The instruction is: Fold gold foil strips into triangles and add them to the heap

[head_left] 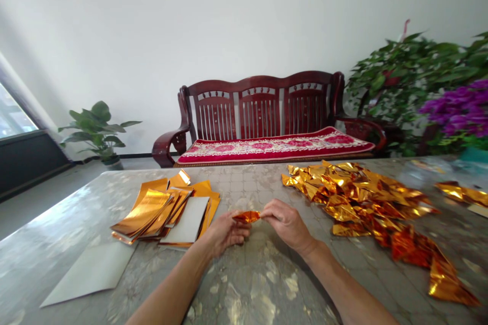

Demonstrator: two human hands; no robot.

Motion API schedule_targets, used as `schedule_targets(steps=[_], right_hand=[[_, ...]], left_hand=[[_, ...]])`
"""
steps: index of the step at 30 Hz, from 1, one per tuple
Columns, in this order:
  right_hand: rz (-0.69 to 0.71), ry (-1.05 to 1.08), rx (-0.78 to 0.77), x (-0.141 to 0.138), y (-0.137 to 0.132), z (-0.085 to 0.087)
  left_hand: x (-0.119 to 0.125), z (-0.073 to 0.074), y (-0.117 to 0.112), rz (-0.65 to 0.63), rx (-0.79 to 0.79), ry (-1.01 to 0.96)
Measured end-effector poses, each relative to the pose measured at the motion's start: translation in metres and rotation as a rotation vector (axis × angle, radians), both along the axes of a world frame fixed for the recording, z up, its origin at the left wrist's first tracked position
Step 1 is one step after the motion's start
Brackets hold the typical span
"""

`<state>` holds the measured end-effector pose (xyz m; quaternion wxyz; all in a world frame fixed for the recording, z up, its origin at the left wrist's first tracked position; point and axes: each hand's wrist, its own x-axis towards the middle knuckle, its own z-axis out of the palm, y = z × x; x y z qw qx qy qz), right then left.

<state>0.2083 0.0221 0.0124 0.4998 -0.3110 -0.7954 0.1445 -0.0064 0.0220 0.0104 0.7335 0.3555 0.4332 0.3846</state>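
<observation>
Left hand (225,233), right hand (287,224), gold foil (246,217) between

One left hand (226,233), one right hand (285,226), one foil twist (246,217)

Figure: the wearer's body as seen from the head camera. The left forearm (171,284) and right forearm (346,284) are bare and taper from the lower frame edge to narrower wrists, with no garment or worn item in view. The left hand (224,233) and right hand (287,226) are also bare; fine skin and nail detail is too small to tell.
</observation>
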Motion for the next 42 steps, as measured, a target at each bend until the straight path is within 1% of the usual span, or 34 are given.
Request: schedule_targets(steps=[2,4,5,7,9,12,17,22,26,35,38,42], right_hand=[[-0.023,-0.010,-0.013,0.004,0.002,-0.003],[-0.040,-0.019,-0.031,0.006,0.004,-0.005],[-0.048,-0.024,-0.040,0.008,0.005,-0.006],[-0.065,-0.032,-0.056,0.010,0.007,-0.008],[-0.084,-0.040,-0.069,0.011,0.008,-0.010],[-0.097,-0.052,-0.086,0.013,0.009,-0.012],[-0.095,-0.086,-0.090,0.014,0.008,-0.014],[-0.089,-0.155,-0.058,0.014,0.007,-0.014],[-0.085,-0.197,-0.049,0.014,0.006,-0.015],[-0.129,-0.216,-0.039,0.007,0.003,-0.014],[-0.136,-0.241,-0.041,0.004,0.000,-0.013],[-0.160,-0.253,-0.044,0.004,-0.001,-0.013]], left_hand=[[-0.001,0.001,0.001,0.087,0.175,0.084],[-0.005,-0.001,0.004,0.147,0.432,0.202],[-0.008,-0.002,0.005,0.151,0.564,0.271],[-0.013,-0.005,0.007,0.130,0.799,0.400],[-0.018,-0.007,0.008,0.076,0.979,0.492],[-0.021,-0.007,0.007,0.005,1.143,0.606],[-0.022,-0.011,0.005,-0.059,1.237,0.719],[-0.024,-0.018,0.006,-0.048,1.302,0.830],[-0.024,-0.019,0.005,-0.030,1.339,0.934],[-0.020,-0.012,-0.004,-0.033,1.355,1.038],[-0.019,-0.014,-0.007,-0.038,1.348,1.072],[-0.017,-0.018,-0.007,0.006,1.352,1.064]])
